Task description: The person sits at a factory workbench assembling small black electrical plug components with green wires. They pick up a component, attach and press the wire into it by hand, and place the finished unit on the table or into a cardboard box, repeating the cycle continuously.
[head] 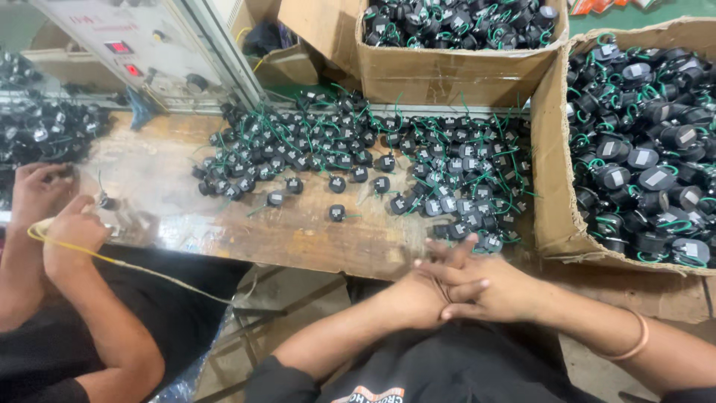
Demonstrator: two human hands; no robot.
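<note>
Head view of a workbench, near to far. At the bench's front edge the person's left hand (418, 295) and right hand (492, 287) lie one over the other with fingers interlaced, grasping nothing; a thin bangle (634, 343) circles the right wrist. Just beyond the fingertips lies the nearest cluster of small black parts with green wires (462, 201), spread loose over the wooden bench (313, 231). To take one cleanly, it seems best to choose a part lying apart from the heap, such as the lone piece (337, 213), because the wires in the pile look tangled. At right a cardboard box (548, 186) holds more parts; another box (447, 75) stands behind. A co-worker's hands (56, 216) at far left hold a yellow wire (112, 261); what they grip is too small to tell. The right box is cut off by the frame.
</note>
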